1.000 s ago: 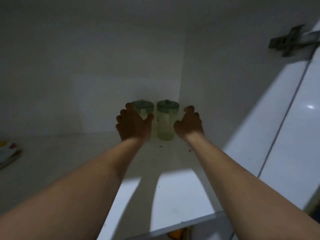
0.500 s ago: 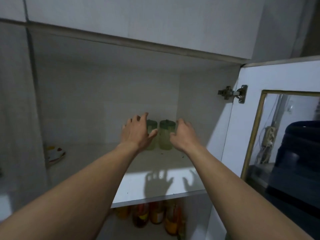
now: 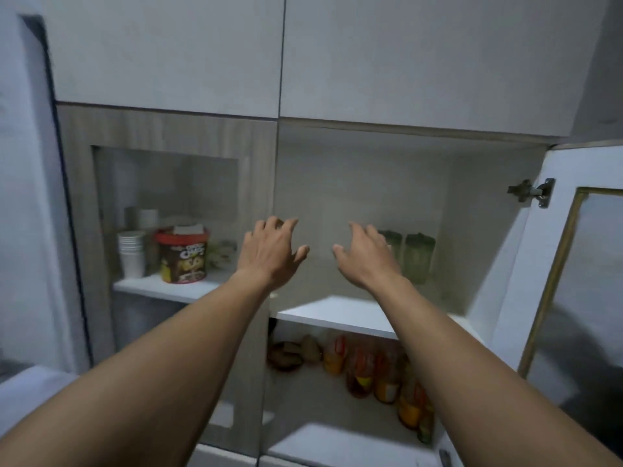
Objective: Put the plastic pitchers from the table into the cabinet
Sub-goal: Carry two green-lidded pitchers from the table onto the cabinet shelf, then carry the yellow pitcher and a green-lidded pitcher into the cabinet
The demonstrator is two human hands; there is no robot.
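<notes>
Two pale green plastic pitchers with darker green lids stand side by side at the back right of the cabinet shelf point(image 3: 340, 313): the right pitcher point(image 3: 419, 257) in full view, the left pitcher point(image 3: 393, 246) partly hidden behind my right hand point(image 3: 365, 256). That hand is open, fingers spread, empty, in front of the shelf. My left hand point(image 3: 269, 252) is also open and empty, raised in front of the cabinet's centre post, well left of the pitchers.
The cabinet door point(image 3: 573, 281) with a gold-framed pane stands open at the right on a metal hinge point(image 3: 532, 192). Behind the closed glass door on the left sit stacked paper cups point(image 3: 132, 252) and a red-lidded snack tub point(image 3: 182, 256). Several bottles point(image 3: 377, 369) fill the lower shelf.
Both hands have drawn back out of the cabinet and away from the pitchers, which stay on the shelf. The view has pulled back and shifted left, showing the neighbouring cabinet section.
</notes>
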